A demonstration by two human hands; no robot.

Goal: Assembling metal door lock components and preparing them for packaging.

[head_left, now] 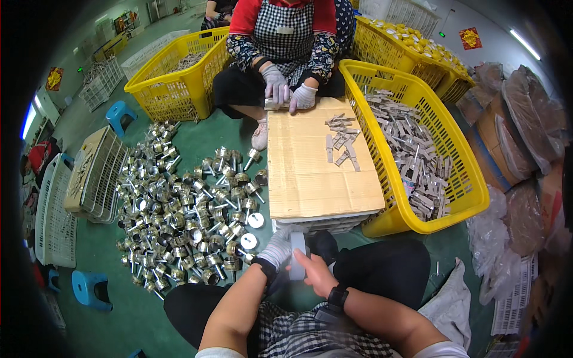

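A pale grey roll of tape (297, 256) stands on edge between my two hands, above my lap. My bare right hand (317, 275) grips it from the right, the thumb pressed on its side. My left hand (277, 249), in a whitish glove, is right against the roll's left side; its fingers are largely hidden. Just ahead is a cardboard-topped work surface (316, 185) on a white crate. Several flat metal clips (344, 143) lie near its far right corner. To my left spreads a heap of metal cup-shaped parts with stems (179, 227).
A yellow basket (474, 200) of metal clips flanks the board on the right. Opposite, a person's gloved hands (289, 92) rest at the board's far edge. Another yellow basket (170, 98), blue stools (91, 289), white crates (57, 238) and a grey cloth (450, 307) lie around.
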